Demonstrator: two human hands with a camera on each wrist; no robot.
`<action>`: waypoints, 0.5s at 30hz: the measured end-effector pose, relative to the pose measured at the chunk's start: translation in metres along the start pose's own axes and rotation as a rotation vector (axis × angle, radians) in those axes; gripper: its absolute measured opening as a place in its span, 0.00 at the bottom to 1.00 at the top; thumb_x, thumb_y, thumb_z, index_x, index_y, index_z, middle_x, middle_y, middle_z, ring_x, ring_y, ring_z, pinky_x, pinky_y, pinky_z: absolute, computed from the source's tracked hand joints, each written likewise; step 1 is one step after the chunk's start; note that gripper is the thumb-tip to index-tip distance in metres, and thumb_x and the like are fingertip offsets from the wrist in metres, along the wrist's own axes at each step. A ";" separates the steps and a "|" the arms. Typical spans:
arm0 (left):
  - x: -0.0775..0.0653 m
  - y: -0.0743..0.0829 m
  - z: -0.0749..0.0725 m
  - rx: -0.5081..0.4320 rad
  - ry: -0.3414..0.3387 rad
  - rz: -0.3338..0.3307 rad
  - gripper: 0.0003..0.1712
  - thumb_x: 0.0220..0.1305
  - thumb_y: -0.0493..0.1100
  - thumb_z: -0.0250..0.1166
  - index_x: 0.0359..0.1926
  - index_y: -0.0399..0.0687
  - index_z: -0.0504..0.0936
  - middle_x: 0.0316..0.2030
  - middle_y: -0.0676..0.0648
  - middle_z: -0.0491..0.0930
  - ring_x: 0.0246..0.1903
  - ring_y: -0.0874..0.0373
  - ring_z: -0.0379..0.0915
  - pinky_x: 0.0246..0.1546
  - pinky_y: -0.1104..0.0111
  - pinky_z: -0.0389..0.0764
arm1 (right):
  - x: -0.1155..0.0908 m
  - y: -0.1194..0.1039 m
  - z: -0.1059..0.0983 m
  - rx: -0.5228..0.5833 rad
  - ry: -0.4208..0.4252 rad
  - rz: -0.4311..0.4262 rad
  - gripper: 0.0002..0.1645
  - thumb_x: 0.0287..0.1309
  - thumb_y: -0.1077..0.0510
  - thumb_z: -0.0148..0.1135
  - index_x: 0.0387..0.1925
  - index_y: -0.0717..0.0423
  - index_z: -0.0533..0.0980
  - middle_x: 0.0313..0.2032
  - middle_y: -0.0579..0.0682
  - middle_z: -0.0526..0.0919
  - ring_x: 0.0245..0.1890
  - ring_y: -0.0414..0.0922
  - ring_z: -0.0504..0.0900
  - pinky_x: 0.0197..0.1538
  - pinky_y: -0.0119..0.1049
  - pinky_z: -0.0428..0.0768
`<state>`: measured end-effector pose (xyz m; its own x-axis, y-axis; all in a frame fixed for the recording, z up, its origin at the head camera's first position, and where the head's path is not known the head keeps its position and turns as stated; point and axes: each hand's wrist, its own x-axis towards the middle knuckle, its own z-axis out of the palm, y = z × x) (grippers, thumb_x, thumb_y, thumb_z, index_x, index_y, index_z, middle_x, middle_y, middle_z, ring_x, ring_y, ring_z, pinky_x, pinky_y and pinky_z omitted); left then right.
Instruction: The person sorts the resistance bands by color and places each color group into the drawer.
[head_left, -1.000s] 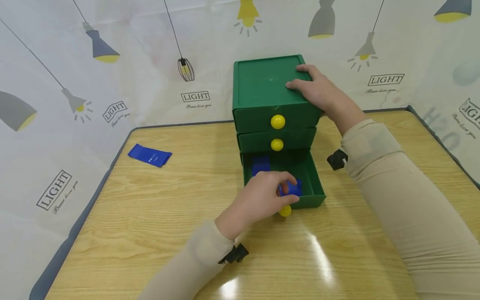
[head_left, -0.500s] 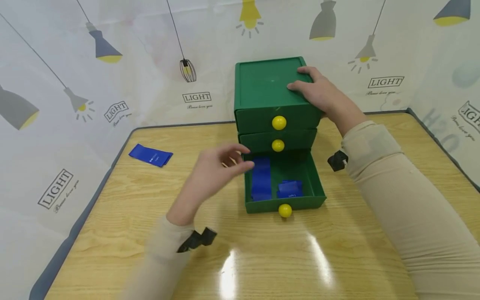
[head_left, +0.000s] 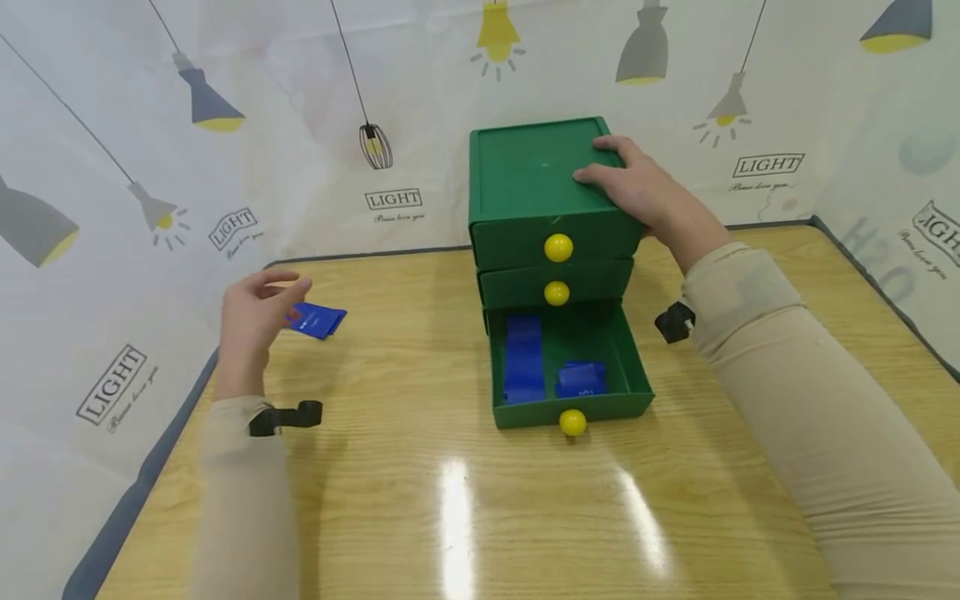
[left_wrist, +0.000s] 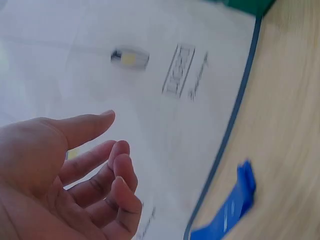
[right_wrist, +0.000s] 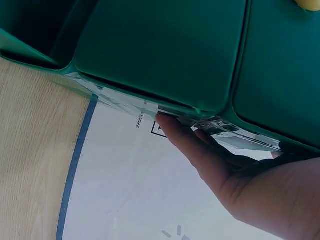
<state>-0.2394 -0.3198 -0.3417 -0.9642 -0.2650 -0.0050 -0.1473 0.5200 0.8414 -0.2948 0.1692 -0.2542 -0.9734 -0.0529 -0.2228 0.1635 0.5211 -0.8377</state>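
Observation:
My left hand [head_left: 252, 327] hovers over the table's far left, its fingers loosely bent and holding nothing. Beside and partly behind it in the head view lies a folded blue exercise band [head_left: 321, 321] with small white print; the left wrist view shows the same blue band [left_wrist: 226, 212] apart from the fingers. My right hand [head_left: 639, 185] rests on the right edge of a green drawer cabinet [head_left: 536, 171], some fingers on its top, others against its side. Its bottom drawer [head_left: 517, 415] is pulled out. Inside lie a long blue strip [head_left: 523, 358] and a smaller folded blue band [head_left: 582, 379].
Yellow round knobs mark each drawer, such as the top knob [head_left: 558, 247]; the upper drawers are closed. The wooden table [head_left: 390, 467] ends at a dark edge against a white backdrop [head_left: 300, 125] printed with lamps.
My left hand has come out of the bottom drawer and swung left to the band on the table, leaving the small folded band in the drawer. The right hand has stayed in place.

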 end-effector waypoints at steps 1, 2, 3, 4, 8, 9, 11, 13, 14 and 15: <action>0.004 -0.008 -0.006 -0.004 0.017 -0.030 0.34 0.71 0.63 0.69 0.69 0.50 0.80 0.32 0.68 0.82 0.29 0.67 0.80 0.34 0.74 0.82 | 0.000 0.001 0.000 0.000 0.000 -0.002 0.48 0.74 0.30 0.52 0.85 0.22 0.40 0.87 0.52 0.35 0.82 0.64 0.56 0.78 0.68 0.65; 0.008 -0.015 -0.011 -0.013 0.036 -0.057 0.34 0.71 0.62 0.69 0.69 0.49 0.80 0.31 0.69 0.82 0.28 0.67 0.80 0.33 0.75 0.82 | 0.000 0.001 -0.001 0.000 0.000 -0.004 0.48 0.74 0.30 0.52 0.85 0.22 0.40 0.87 0.52 0.35 0.82 0.64 0.56 0.78 0.68 0.65; 0.012 -0.021 -0.016 -0.023 0.053 -0.082 0.33 0.71 0.62 0.69 0.68 0.49 0.79 0.29 0.69 0.82 0.27 0.67 0.80 0.33 0.76 0.82 | 0.000 0.002 -0.002 0.001 0.000 -0.005 0.48 0.74 0.30 0.52 0.85 0.22 0.40 0.87 0.52 0.35 0.82 0.64 0.56 0.78 0.68 0.65; 0.016 -0.026 -0.020 -0.032 0.065 -0.105 0.33 0.71 0.61 0.69 0.68 0.50 0.79 0.28 0.70 0.82 0.26 0.68 0.80 0.32 0.76 0.82 | 0.000 0.002 -0.002 0.000 0.001 -0.006 0.48 0.74 0.30 0.52 0.85 0.22 0.40 0.87 0.52 0.35 0.82 0.64 0.55 0.78 0.68 0.65; 0.031 -0.046 -0.030 -0.056 0.078 -0.178 0.32 0.72 0.59 0.69 0.68 0.49 0.76 0.24 0.68 0.81 0.25 0.68 0.80 0.30 0.76 0.82 | 0.000 0.005 -0.004 0.000 0.008 -0.004 0.48 0.75 0.30 0.51 0.85 0.22 0.40 0.87 0.52 0.36 0.82 0.64 0.56 0.78 0.68 0.65; 0.034 -0.051 -0.031 -0.047 0.068 -0.193 0.34 0.72 0.60 0.69 0.70 0.48 0.75 0.25 0.68 0.81 0.26 0.67 0.80 0.31 0.75 0.82 | 0.000 0.006 -0.004 -0.001 0.007 -0.003 0.48 0.75 0.30 0.51 0.85 0.23 0.40 0.87 0.53 0.36 0.82 0.65 0.56 0.77 0.69 0.65; 0.039 -0.062 -0.032 -0.006 0.039 -0.214 0.37 0.73 0.60 0.67 0.74 0.48 0.72 0.28 0.65 0.81 0.28 0.66 0.81 0.34 0.74 0.84 | 0.000 0.007 -0.004 -0.005 0.003 -0.004 0.48 0.75 0.31 0.51 0.85 0.23 0.40 0.87 0.54 0.36 0.81 0.66 0.57 0.77 0.69 0.66; 0.043 -0.073 -0.033 0.055 -0.009 -0.220 0.40 0.75 0.61 0.64 0.79 0.46 0.68 0.33 0.60 0.83 0.29 0.66 0.81 0.36 0.72 0.85 | 0.001 0.008 -0.001 -0.010 -0.006 -0.006 0.48 0.75 0.31 0.51 0.85 0.24 0.40 0.87 0.54 0.37 0.81 0.66 0.58 0.76 0.70 0.67; 0.044 -0.078 -0.034 0.089 -0.034 -0.221 0.41 0.76 0.61 0.63 0.80 0.46 0.65 0.36 0.57 0.83 0.30 0.65 0.81 0.37 0.70 0.85 | 0.001 0.009 0.000 -0.011 -0.010 -0.009 0.48 0.75 0.31 0.51 0.85 0.25 0.40 0.87 0.55 0.37 0.80 0.66 0.59 0.76 0.69 0.67; 0.046 -0.083 -0.035 0.115 -0.061 -0.217 0.42 0.77 0.61 0.61 0.82 0.45 0.63 0.39 0.54 0.83 0.30 0.64 0.81 0.37 0.69 0.85 | 0.002 0.010 0.002 -0.012 -0.015 -0.013 0.48 0.75 0.31 0.51 0.86 0.25 0.41 0.87 0.55 0.37 0.80 0.67 0.59 0.76 0.69 0.67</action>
<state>-0.2637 -0.4031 -0.3930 -0.9183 -0.3329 -0.2141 -0.3729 0.5464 0.7499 -0.2946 0.1725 -0.2636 -0.9730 -0.0723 -0.2192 0.1486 0.5302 -0.8347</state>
